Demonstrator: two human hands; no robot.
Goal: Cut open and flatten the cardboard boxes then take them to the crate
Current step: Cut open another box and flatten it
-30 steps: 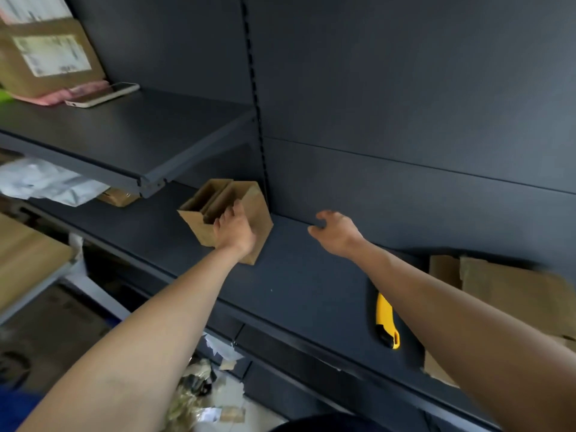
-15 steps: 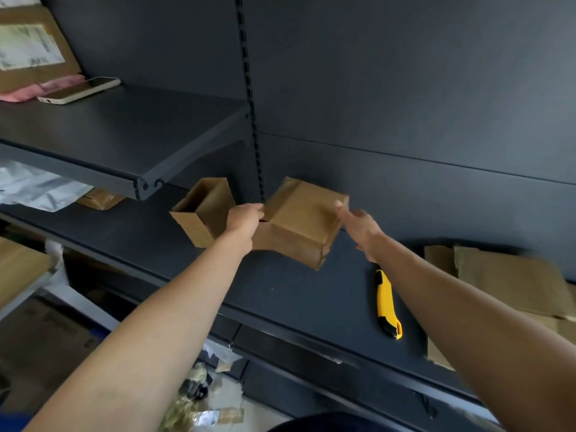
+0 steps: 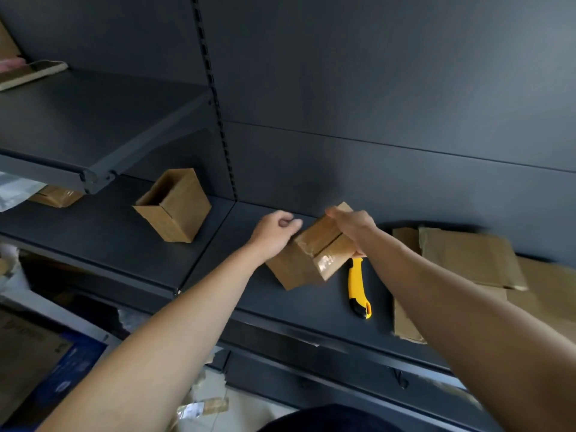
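open box (image 3: 174, 210): 1 | held box (image 3: 307, 263): 1 | knife (image 3: 358, 288): 1 | hands (image 3: 274, 227) (image 3: 353, 222): 2

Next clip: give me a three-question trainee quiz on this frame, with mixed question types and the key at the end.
1. True or false: the knife lies on the shelf, not in a hand.
2. Where does the open box stand? A. left of the taped box B. right of the knife C. on top of the taped box
3. Fill in: the ___ hand's fingers wrap over the taped box's top.
Key: 1 true; 2 A; 3 right hand.
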